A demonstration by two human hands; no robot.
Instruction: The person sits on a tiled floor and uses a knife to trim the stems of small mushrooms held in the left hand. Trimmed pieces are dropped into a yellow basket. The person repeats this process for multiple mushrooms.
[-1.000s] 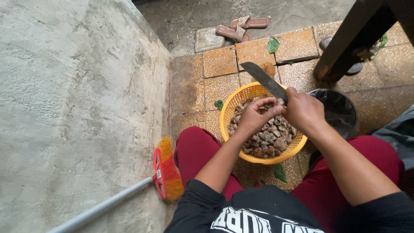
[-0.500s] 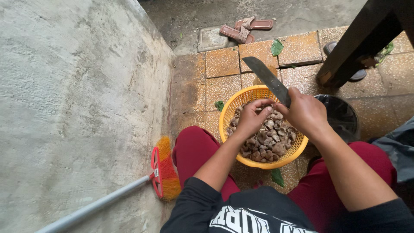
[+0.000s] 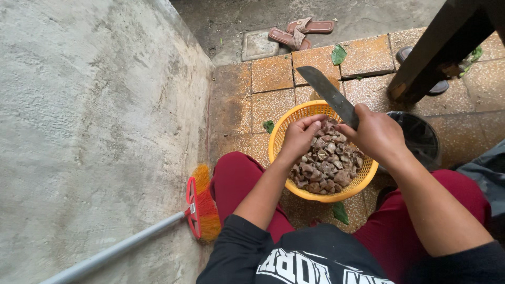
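The knife (image 3: 330, 96), a long dark blade, sits in my right hand (image 3: 376, 134), my fingers clenched round its handle so that none of the handle shows; the blade runs up and away from my knuckles, slanting to the left over the far rim of the yellow basket (image 3: 294, 118). My left hand (image 3: 301, 135) hovers just beside it, over the near-left part of the basket, fingers curled in toward the thumb as if pinching one of the small brown pieces (image 3: 329, 163). I think there is a piece between those fingertips, but they hide it, so I cannot say for sure. The two hands almost meet above the basket, the blade's base lying just right of my left fingertips. The basket rests on the tiled floor (image 3: 268, 79) between my knees, heaped with the brown pieces. To its right stands a dark round container (image 3: 421, 137), partly behind my right wrist. A broom (image 3: 202, 202) with orange bristles and a pale handle leans by the concrete wall (image 3: 94, 121) on my left. A pair of brown sandals (image 3: 300, 32) lies well apart at the far edge, near a few green leaves (image 3: 339, 54).
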